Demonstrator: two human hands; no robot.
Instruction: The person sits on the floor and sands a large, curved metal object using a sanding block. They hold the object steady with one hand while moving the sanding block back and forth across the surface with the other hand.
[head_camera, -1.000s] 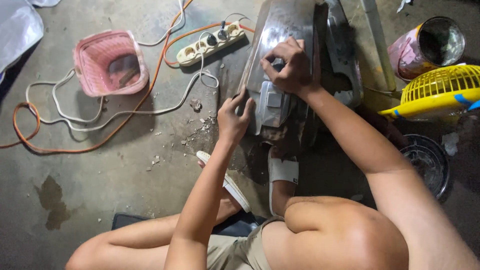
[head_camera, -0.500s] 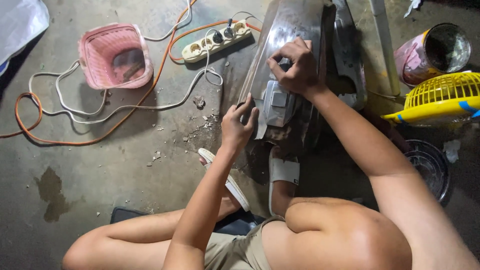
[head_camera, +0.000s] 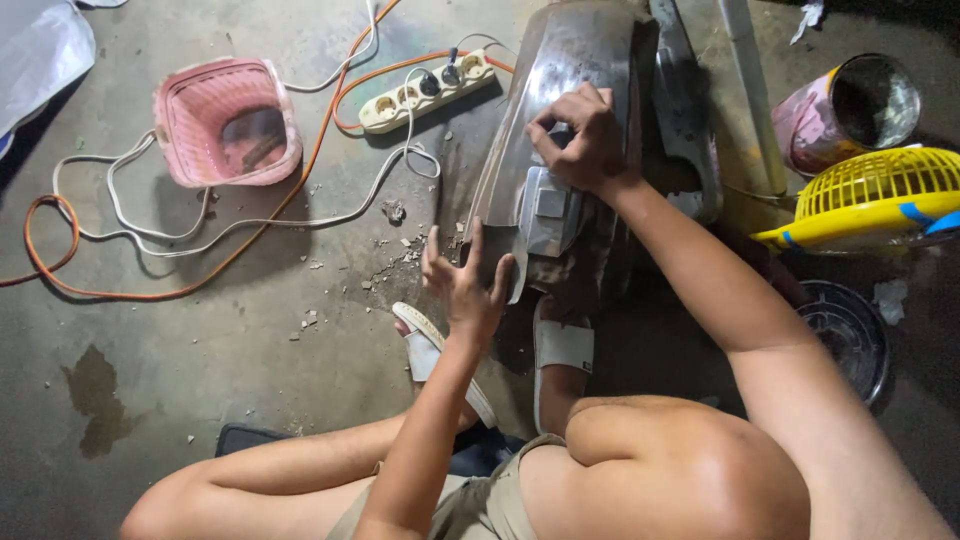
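Note:
A long curved grey metal panel (head_camera: 565, 70) lies on the concrete floor in front of me. My right hand (head_camera: 585, 140) presses down on its middle, fingers curled around a small dark object I cannot identify. My left hand (head_camera: 465, 280) rests against the panel's near left edge with fingers spread and nothing in it. A grey block-shaped part (head_camera: 548, 205) sits on the panel just below my right hand. My bent legs and white sandals (head_camera: 430, 350) are under the panel's near end.
A pink plastic basket (head_camera: 225, 120) stands at the left. A cream power strip (head_camera: 425, 90) with orange and white cables (head_camera: 130, 225) lies behind it. A yellow fan guard (head_camera: 870, 195), a paint can (head_camera: 850, 110) and a dark round lid (head_camera: 850, 330) are at the right.
My left hand has opened, fingers now spread against the panel's edge. My right hand has stayed on the panel's middle. The view has shifted slightly.

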